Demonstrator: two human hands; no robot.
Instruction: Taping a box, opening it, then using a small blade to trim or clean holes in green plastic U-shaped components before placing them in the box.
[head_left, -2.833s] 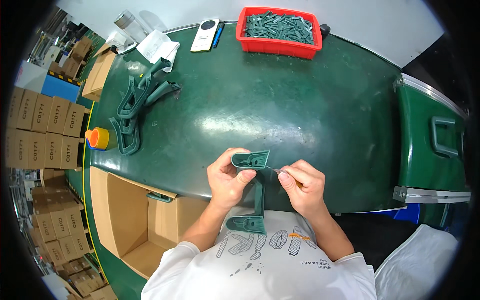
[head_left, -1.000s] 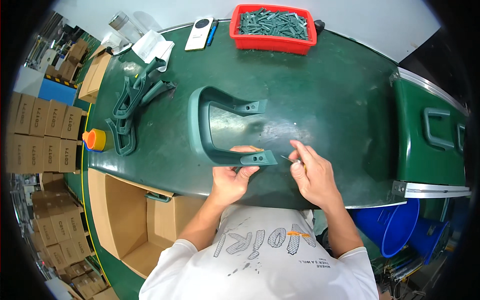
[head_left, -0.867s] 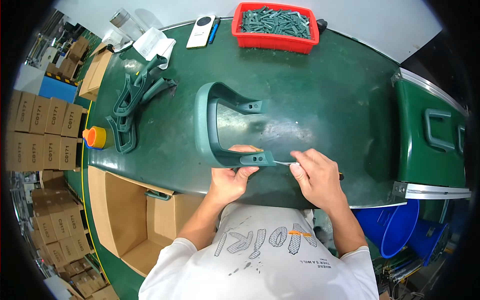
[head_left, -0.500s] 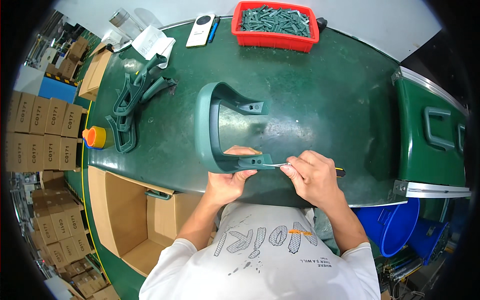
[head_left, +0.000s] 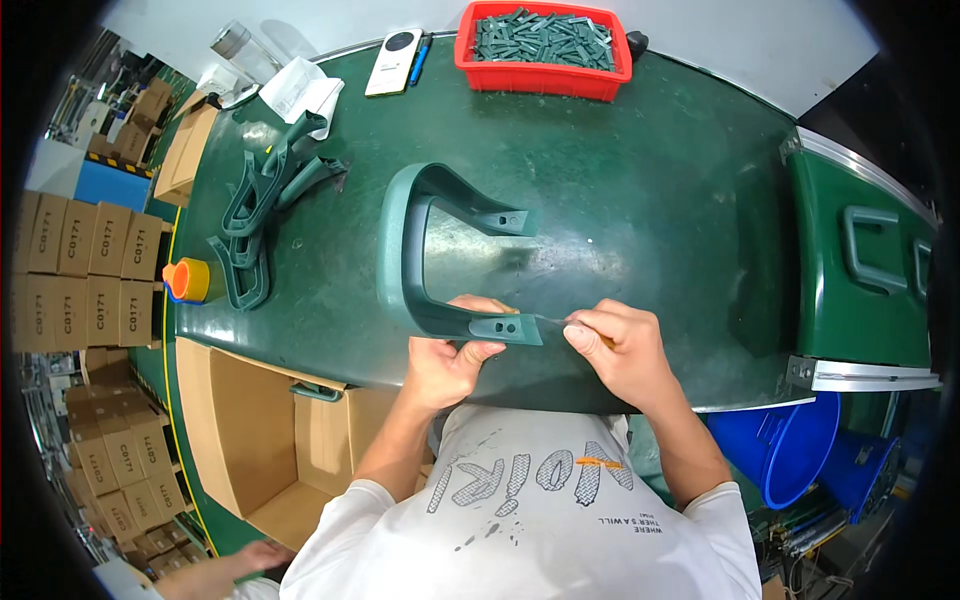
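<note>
My left hand (head_left: 445, 370) is closed around the lower arm of a green plastic U-shaped handle (head_left: 400, 240), thumb on the near side. The handle's two ends point right, and each shows a pair of small holes. Just right of the lower end, my right hand (head_left: 622, 345) pinches a thin-bladed utility knife (head_left: 551, 320), its blade tip at or very near that end's edge. Most of the knife's grip is hidden in my fingers. Several similar green handles (head_left: 262, 195) lie piled on the left of the green table (head_left: 660, 220).
Along the back stand a red bin (head_left: 540, 80) of small green pieces, a white phone (head_left: 394, 62) and a blue pen (head_left: 420, 60). An orange tape roll (head_left: 188, 280) sits at the left edge. An open carton (head_left: 235, 420) is below left, near another person's hand (head_left: 265, 555). Blue buckets (head_left: 780, 450) stand lower right.
The knife's blade looks darker and more tilted, and its grip end no longer shows behind my right hand. The handle has shifted slightly left. Another person's hand has appeared at lower left.
</note>
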